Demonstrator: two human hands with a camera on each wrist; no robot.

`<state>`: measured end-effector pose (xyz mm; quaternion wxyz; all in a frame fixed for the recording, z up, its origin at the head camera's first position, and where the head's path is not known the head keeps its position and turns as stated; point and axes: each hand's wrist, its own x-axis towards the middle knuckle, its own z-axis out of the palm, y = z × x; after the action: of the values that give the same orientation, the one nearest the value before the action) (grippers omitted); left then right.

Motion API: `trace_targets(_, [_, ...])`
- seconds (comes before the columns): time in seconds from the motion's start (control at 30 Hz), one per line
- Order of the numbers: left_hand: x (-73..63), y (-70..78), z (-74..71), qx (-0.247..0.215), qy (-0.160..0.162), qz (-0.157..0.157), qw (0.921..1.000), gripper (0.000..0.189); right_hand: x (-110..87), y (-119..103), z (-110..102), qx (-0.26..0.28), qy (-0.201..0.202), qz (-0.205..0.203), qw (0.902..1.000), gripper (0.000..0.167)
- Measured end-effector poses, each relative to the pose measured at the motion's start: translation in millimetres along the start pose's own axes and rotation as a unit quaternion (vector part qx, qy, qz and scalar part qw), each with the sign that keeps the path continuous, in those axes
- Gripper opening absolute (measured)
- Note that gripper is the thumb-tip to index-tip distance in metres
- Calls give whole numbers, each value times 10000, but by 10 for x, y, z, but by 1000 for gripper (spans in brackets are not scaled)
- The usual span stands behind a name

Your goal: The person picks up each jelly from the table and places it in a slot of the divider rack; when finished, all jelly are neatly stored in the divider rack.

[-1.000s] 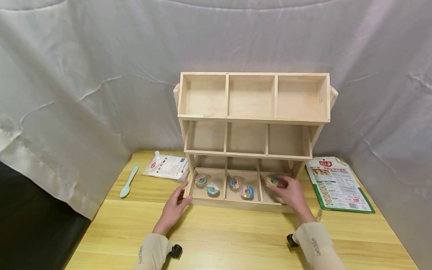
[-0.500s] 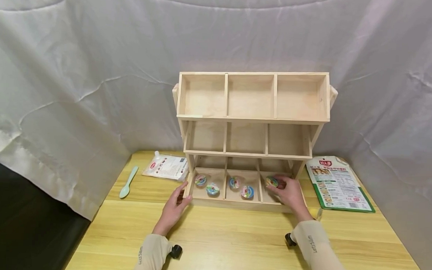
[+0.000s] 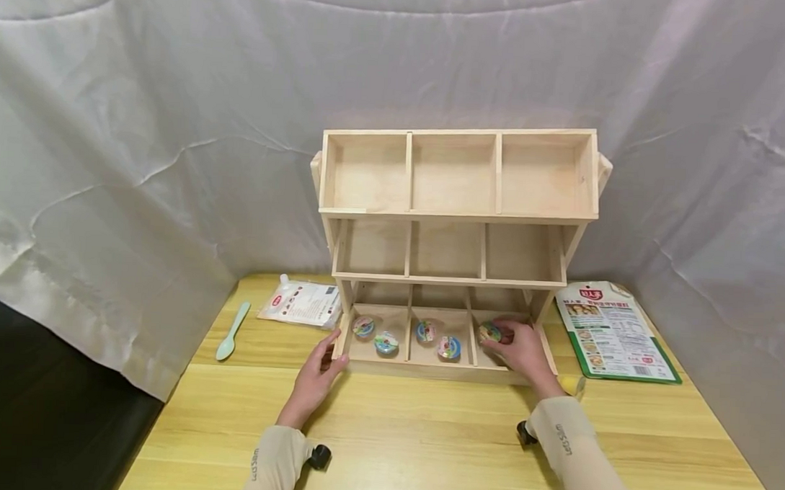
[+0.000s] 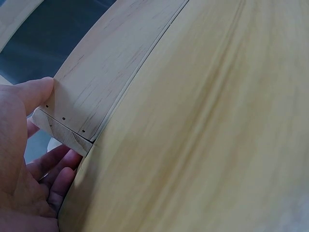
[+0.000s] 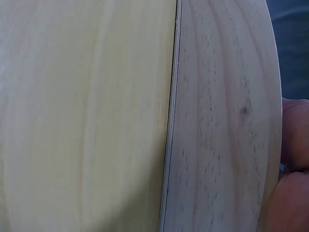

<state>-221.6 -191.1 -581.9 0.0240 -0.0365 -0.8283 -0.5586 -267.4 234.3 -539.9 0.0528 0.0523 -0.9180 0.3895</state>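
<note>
A three-tier wooden shelf (image 3: 457, 217) stands at the back of the table, each tier split into three compartments. My left hand (image 3: 314, 381) holds its bottom tier's left front corner; the left wrist view shows the thumb on the front board's top edge and fingers around the side. In the bottom right compartment, my right hand (image 3: 524, 350) pinches a small jelly cup (image 3: 490, 333) with a printed lid. Two jelly cups (image 3: 386, 343) sit in the bottom left compartment and two more (image 3: 449, 348) in the middle one. The right wrist view catches only fingertips (image 5: 295, 140) behind the front board.
Left of the shelf lie a white spouted pouch (image 3: 302, 304) and a pale green spoon (image 3: 232, 333). On the right is a flat green-and-white food packet (image 3: 615, 333). A small yellowish object (image 3: 571, 384) shows beside the right wrist. Grey curtain (image 3: 463, 67) hangs behind.
My right hand has shifted slightly left inside the bottom right compartment, with the jelly cup in its fingers. The left hand stays at the shelf corner.
</note>
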Motion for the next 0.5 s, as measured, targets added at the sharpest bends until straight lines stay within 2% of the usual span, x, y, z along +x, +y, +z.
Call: trace_targets(0.5, [13, -62, -3, -53, -23, 41, 10000, 64, -7, 11, -24, 78, -194, 149, 9997, 42])
